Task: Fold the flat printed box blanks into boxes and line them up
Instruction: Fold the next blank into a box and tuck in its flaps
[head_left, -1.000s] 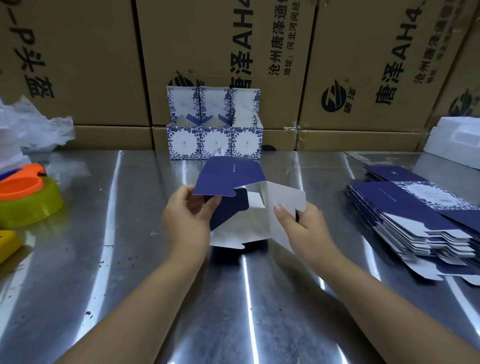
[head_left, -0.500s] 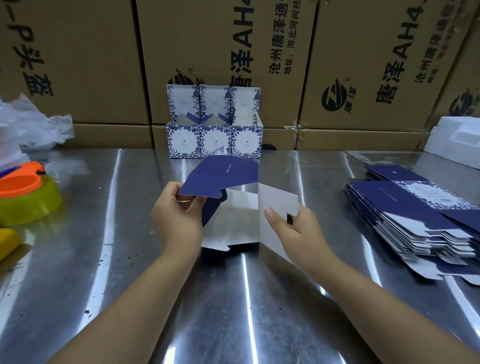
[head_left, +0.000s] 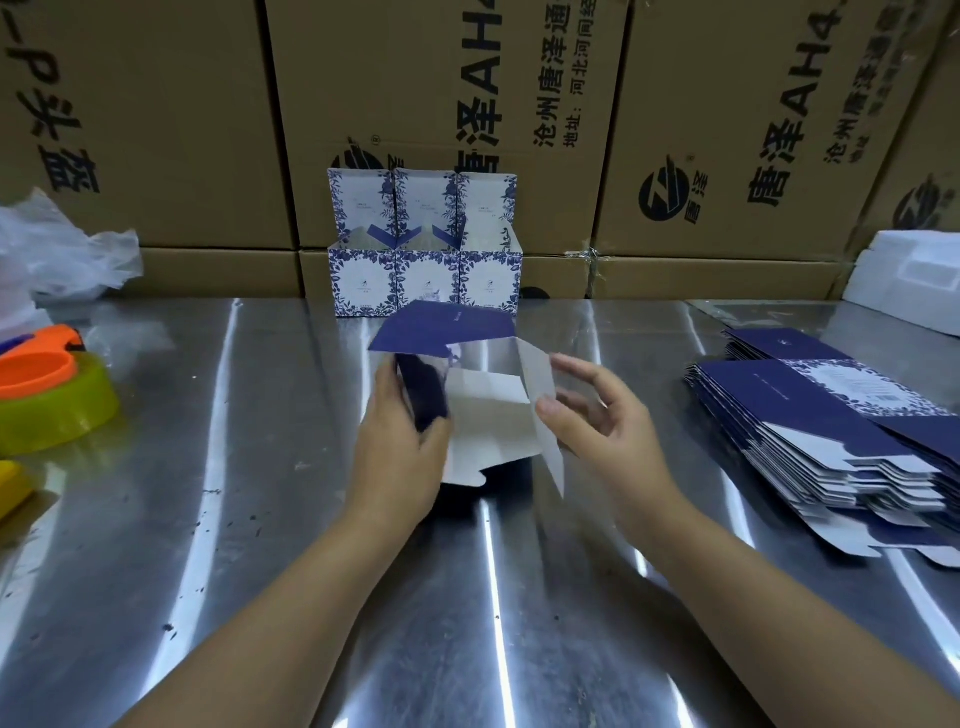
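Note:
A half-folded box blank (head_left: 488, 415), navy outside and white inside, stands open on the steel table (head_left: 234, 519) at the centre. My left hand (head_left: 400, 447) grips its navy left flap and bends it inward. My right hand (head_left: 597, 415) is at the blank's white right panel with the fingers spread; only the thumb touches the panel. The navy top flap sticks up toward the back. Three folded blue-and-white floral boxes (head_left: 423, 280) stand in a row at the table's far edge, lids up. A stack of flat blanks (head_left: 831, 431) lies at the right.
Large brown cartons (head_left: 441, 104) wall off the back of the table. At the left edge sit an orange and a yellow-green tape roll (head_left: 52, 400) and a crumpled plastic bag (head_left: 62, 254). White foam (head_left: 909, 270) lies at the far right.
My left hand has turned the navy flap inward, on edge. My right hand has loosened from the white side panel and spread its fingers. The blank has opened wider.

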